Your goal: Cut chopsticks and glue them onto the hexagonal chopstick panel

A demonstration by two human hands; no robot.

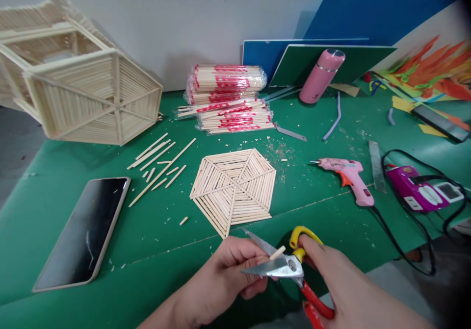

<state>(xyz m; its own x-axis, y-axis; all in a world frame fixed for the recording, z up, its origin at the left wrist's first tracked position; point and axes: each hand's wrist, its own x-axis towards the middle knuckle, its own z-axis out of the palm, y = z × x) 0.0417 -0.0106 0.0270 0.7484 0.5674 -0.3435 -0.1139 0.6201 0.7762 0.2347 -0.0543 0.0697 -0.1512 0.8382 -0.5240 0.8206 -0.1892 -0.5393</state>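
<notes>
Low in the head view, my left hand is closed around a short wooden stick, whose end pokes out past the fingers. My right hand grips a pair of scissors by the yellow and red handles. The blades are spread apart, with the stick between them close to the pivot. Just beyond my hands, a flat hexagon-like panel of wooden sticks lies on the green table. Several loose cut sticks are scattered left of the panel.
A large stick-built frame stands at the back left, above a phone. Packs of chopsticks and a pink flask sit at the back. To the right are a pink glue gun, a purple power strip and black cords.
</notes>
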